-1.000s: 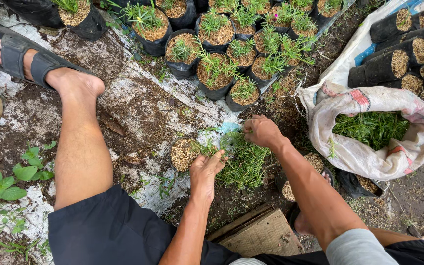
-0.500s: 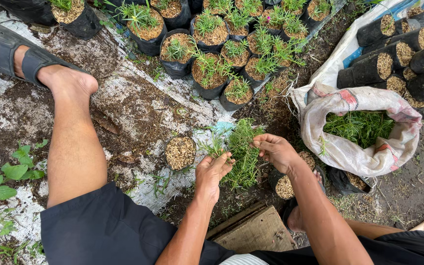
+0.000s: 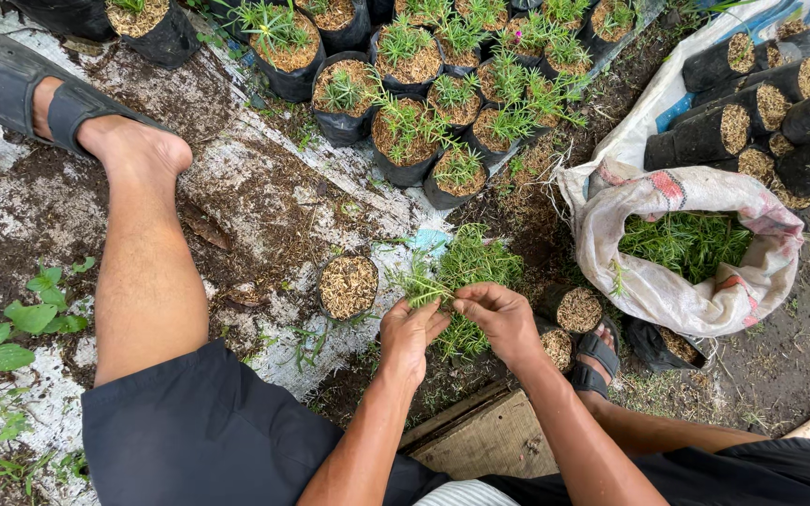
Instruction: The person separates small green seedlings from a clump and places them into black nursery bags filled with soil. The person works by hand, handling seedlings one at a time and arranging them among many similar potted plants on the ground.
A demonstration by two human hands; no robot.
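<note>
In the head view, the left hand (image 3: 412, 330) and right hand (image 3: 496, 317) meet, fingertips pinched together on a bunch of green cuttings (image 3: 466, 281) lying on the ground just right of a small black grow bag filled with husk (image 3: 348, 286). Judging from this, separating one sprig cleanly calls for gripping near the stem base and pulling gently. A white sack of cuttings (image 3: 696, 253) sits to the right, with planted bags (image 3: 405, 141) beyond.

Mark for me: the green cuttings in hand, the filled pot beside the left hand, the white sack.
green cuttings (image 3: 466, 272), head view, leafy middle.
filled pot (image 3: 348, 287), head view, husk surface.
white sack (image 3: 653, 290), head view, front wall.
</note>
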